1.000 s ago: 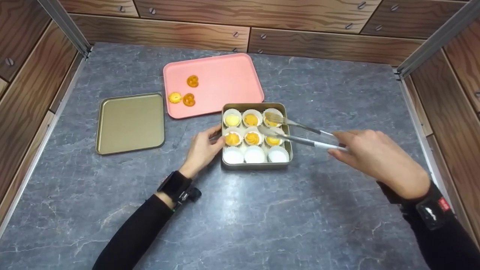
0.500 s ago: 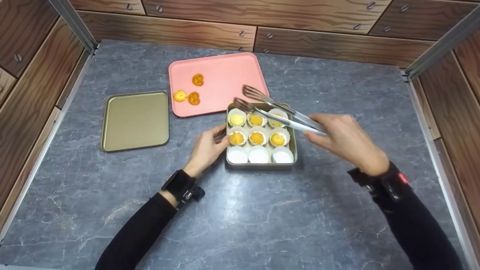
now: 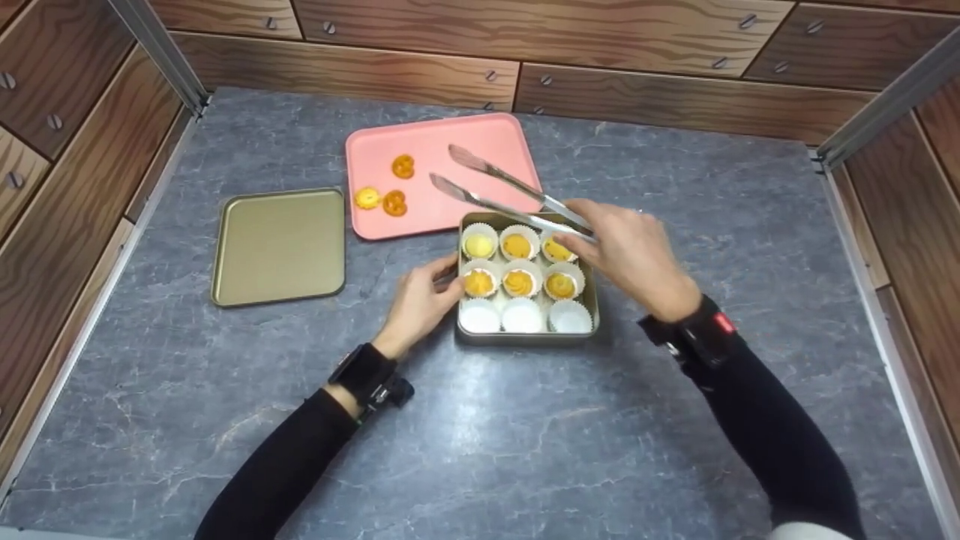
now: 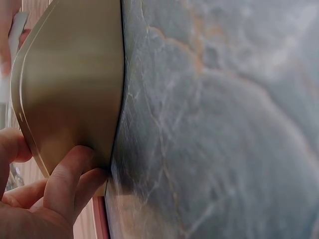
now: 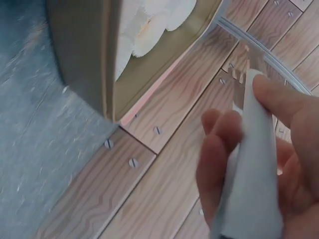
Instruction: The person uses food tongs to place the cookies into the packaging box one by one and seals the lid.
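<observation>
A square gold tin [image 3: 527,337] holds nine paper cups: the two far rows contain yellow cookies [image 3: 519,283] and the near row stands empty and white [image 3: 522,316]. My left hand [image 3: 448,279] grips the tin's left wall, with fingers [image 4: 65,174] curled against the tin [image 4: 75,84]. My right hand [image 3: 581,229] holds metal tongs [image 3: 510,181] above the tin's far edge. The tong tips are spread apart, with nothing between them, over the pink tray [image 3: 487,142]. The right wrist view shows the tongs' handle [image 5: 251,164] in my fingers, beside the tin [image 5: 79,55].
Three loose cookies [image 3: 394,202] lie on the left part of the pink tray. The gold tin lid [image 3: 279,246] lies flat to the left. Wood-grain walls [image 3: 525,37] enclose the grey marble counter [image 3: 487,450] on three sides.
My right hand carried the tongs up and to the left, from over the tin's far-right cups to over the pink tray. The left hand stayed on the tin.
</observation>
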The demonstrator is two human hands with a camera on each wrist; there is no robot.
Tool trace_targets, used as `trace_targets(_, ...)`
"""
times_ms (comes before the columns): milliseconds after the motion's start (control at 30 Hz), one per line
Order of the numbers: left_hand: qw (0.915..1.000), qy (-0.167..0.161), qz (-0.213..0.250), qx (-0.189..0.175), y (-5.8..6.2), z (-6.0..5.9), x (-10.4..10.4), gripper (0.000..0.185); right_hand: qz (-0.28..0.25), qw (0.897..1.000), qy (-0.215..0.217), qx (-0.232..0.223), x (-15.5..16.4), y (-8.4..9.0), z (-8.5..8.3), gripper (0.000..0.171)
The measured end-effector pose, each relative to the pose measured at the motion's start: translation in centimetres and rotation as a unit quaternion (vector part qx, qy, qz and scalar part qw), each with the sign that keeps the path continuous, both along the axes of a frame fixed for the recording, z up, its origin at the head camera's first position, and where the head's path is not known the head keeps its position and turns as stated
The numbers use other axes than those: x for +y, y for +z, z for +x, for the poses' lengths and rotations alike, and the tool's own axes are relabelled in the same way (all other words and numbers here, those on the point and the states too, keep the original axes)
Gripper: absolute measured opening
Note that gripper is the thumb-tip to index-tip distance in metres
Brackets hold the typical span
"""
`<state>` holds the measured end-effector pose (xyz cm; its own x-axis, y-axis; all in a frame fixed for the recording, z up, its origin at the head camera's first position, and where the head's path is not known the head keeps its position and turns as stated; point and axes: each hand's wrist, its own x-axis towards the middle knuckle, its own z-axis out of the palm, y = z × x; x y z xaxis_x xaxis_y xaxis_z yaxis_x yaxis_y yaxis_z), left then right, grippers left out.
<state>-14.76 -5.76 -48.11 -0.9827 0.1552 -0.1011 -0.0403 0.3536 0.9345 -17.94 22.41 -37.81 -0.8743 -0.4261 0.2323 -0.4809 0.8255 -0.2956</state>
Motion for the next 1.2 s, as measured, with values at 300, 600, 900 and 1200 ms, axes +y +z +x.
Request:
trace_targets(300,0.9999,0.0,-0.013,0.008,0.2,0.0,0.1,0.052,0.004,0.996,-0.033,-0.078,-4.0,0.2,-2.9,0.042)
trace_targets(600,0.9998,0.001,-0.016,0.007,0.0,0.0,-0.1,0.053,0.034,0.995,-0.037,-0.09,-7.5,-0.2,-4.2,0.041)
trace_targets(900,0.9999,-0.012,0.0,0.007,0.0,0.0,-0.3,0.053,0.102,0.992,-0.046,-0.059,-10.0,-0.7,-5.7,0.041)
trace_targets(1200,0.9999,-0.011,0.001,0.01,-0.1,-0.1,-0.3,0.054,0.099,0.992,-0.051,-0.066,-11.6,-1.3,-7.4,0.04)
